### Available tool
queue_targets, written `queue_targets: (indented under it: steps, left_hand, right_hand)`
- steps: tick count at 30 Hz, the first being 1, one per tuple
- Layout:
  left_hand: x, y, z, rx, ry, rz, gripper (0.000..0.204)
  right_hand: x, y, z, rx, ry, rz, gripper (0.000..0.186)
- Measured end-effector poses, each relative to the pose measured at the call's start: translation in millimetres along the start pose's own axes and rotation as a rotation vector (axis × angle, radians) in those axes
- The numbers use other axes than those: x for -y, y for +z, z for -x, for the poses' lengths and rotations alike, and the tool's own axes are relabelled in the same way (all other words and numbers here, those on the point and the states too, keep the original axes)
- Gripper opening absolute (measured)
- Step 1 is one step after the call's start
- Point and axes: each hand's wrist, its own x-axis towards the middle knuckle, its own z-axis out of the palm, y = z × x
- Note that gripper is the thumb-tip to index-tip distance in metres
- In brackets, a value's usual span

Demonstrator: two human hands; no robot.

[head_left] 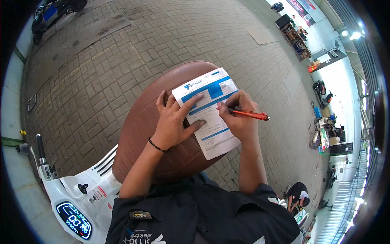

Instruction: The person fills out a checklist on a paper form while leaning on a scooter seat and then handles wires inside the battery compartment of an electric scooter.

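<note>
A white paper form (211, 142) with blue bands and filled-in lines lies on a brown scooter seat (138, 122), tilted a little. My left hand (172, 120) rests on the form's left side, fingers spread, the thumb and index finger pressing the sheet. In my right hand (243, 120) is a red pen (254, 114), gripped between thumb and fingers over the right edge of the form. The pen's back end points right; its tip is hidden by my fingers.
The white scooter's handlebar grip (40, 146) and lit display (74, 220) are at lower left. A dark motorcycle (53, 16) stands far left on the brick paving (101, 69). Another person (298, 195) crouches at lower right. Shelves (295, 40) and parked scooters line the right wall.
</note>
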Motion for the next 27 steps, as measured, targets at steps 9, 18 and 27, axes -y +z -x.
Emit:
queue_targets:
  steps: [9,18,27]
  left_hand:
    - [2.8,2.4,-0.2,-0.004,0.002,0.012,0.068]
    - [5.6,3.7,1.7,0.007,0.001,0.007,0.066]
    - [3.7,2.3,0.8,0.0,-0.023,0.025,0.076]
  right_hand:
    - [0.3,1.8,7.5,-0.042,0.044,-0.102,0.034]
    - [-2.4,4.9,9.6,-0.096,-0.004,-0.152,0.031]
    - [0.4,0.1,4.7,-0.024,0.038,-0.222,0.026]
